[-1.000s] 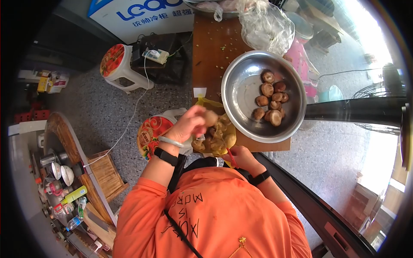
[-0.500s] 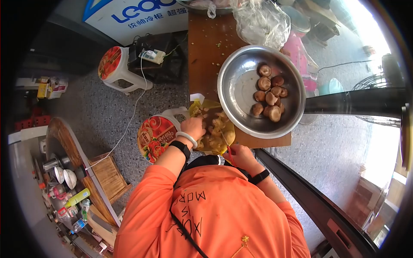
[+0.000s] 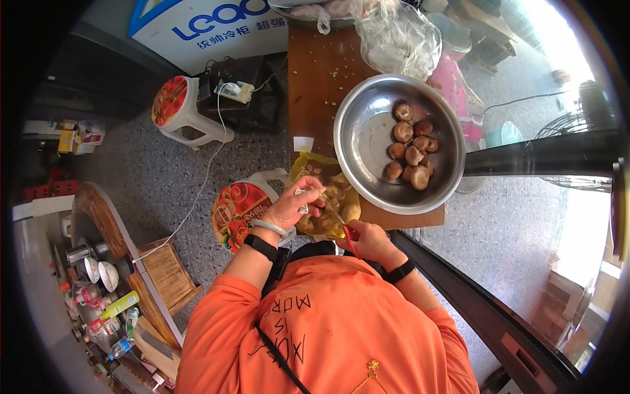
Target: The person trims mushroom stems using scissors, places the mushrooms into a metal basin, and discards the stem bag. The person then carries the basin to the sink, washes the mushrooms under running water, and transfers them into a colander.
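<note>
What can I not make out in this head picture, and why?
In the head view:
Left hand: its fingers hide whatever it may hold.
Red-handled tool: right hand covers part of its handle.
Yellow bag: left hand hides some contents.
Upper metal bowl: cut off by the top edge.

Daylight's cast in from upper R w/ detail blown out there, L side left dim, steel basin (image 3: 367, 150) marked by glare, edges bent & blacked out.

The left forearm (image 3: 245, 268) slants toward one o'clock, left hand (image 3: 298, 207) bent at the fingers; the right forearm (image 3: 418, 292) slants toward eleven, right hand (image 3: 371, 241) curled into a grip.
</note>
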The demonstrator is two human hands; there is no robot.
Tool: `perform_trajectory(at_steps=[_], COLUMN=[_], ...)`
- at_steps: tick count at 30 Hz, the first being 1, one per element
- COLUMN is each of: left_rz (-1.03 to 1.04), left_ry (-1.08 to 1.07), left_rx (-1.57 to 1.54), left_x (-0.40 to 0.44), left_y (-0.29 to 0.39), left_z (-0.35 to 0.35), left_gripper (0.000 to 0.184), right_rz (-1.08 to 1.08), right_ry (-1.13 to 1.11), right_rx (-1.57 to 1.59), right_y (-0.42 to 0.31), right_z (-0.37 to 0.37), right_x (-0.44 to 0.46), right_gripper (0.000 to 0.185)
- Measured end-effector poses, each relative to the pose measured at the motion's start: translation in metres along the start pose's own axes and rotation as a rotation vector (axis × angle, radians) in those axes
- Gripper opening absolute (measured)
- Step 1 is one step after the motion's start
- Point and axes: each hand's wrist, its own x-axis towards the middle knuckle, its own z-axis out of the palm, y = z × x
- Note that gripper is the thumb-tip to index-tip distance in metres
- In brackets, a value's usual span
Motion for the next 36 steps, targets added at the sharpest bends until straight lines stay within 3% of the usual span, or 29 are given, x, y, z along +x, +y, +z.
perform_trajectory(at_steps=[7,14,24,26,30,34,36], left_rz=[-0.013,-0.055,-0.127,0.121,0.245,0.206,0.157], left_ry=[0.025,0.023,0.260,0.064,0.037,0.393,0.292], left_rx=[0.025,0.139,0.372,0.028,-0.048,1.033,1.195], left_x=[-0.006,-0.010,-0.011,-0.012,0.004,0.072,0.081], left_y=[0.002,-0.003,0.024,0.047,0.067,-0.009,-0.037], left_z=[0.009,0.008,0.023,0.059,0.070,-0.016,-0.023], left_gripper=[0.059,0.058,0.055,0.046,0.033,0.020,0.024], right_rz=[-0.062,-0.102,-0.124,-0.108,-0.027,-0.028,0.003], right_ry=[0.027,0.080,0.102,0.112,0.063,0.104,0.090], right_rx=[-0.023,0.030,0.155,0.160,0.255,0.294,0.330], right_y=[0.002,0.004,0.014,0.017,0.032,0.029,0.022], right_z=[0.007,0.020,0.026,0.021,0.020,0.016,0.013], right_x=[0.006,0.018,0.011,0.008,0.002,-0.008,-0.011], right_gripper=[0.037,0.035,0.033,0.031,0.029,0.025,0.026])
